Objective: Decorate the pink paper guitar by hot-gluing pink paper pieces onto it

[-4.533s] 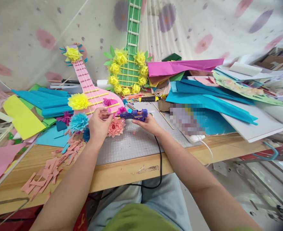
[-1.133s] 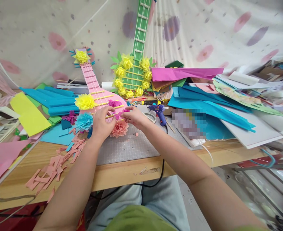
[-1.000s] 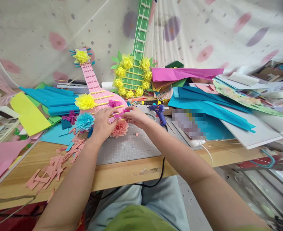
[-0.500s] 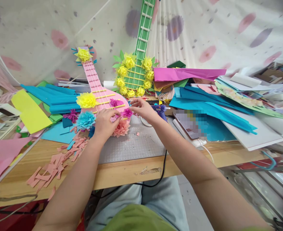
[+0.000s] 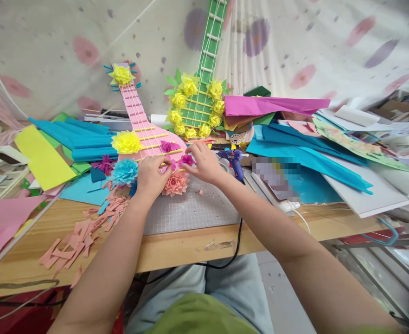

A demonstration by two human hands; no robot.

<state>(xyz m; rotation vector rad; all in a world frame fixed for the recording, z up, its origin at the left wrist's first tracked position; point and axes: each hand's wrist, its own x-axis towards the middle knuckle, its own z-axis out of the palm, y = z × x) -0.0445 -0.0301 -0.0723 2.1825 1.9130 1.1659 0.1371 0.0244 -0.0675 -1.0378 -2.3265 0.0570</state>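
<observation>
A pink paper guitar [image 5: 155, 138] lies on the bench, decorated with a yellow flower [image 5: 126, 142], a blue flower [image 5: 125, 170] and a peach flower [image 5: 175, 184]. My left hand [image 5: 151, 174] rests on the guitar's body. Its fingers are curled and press down beside the yellow sticks. My right hand [image 5: 205, 163] is at the body's right edge, with its fingertips closed on a small magenta paper flower [image 5: 186, 160] sitting there. A blue glue gun [image 5: 235, 159] lies just right of my right hand, with no hand on it.
A green paper guitar [image 5: 201, 99] with yellow flowers leans on the curtain behind. Teal, magenta and yellow paper sheets [image 5: 295, 148] are piled left and right. Pink paper scraps [image 5: 82, 232] litter the wooden bench near its edge. The grey cutting mat [image 5: 194, 208] lies under my wrists. The gun's black cord [image 5: 237, 241] hangs over the edge.
My right hand held the glue gun 4.5 s ago, and the gun now lies on the bench. Half a second ago that hand was lifted and spread; it has come back onto the magenta flower.
</observation>
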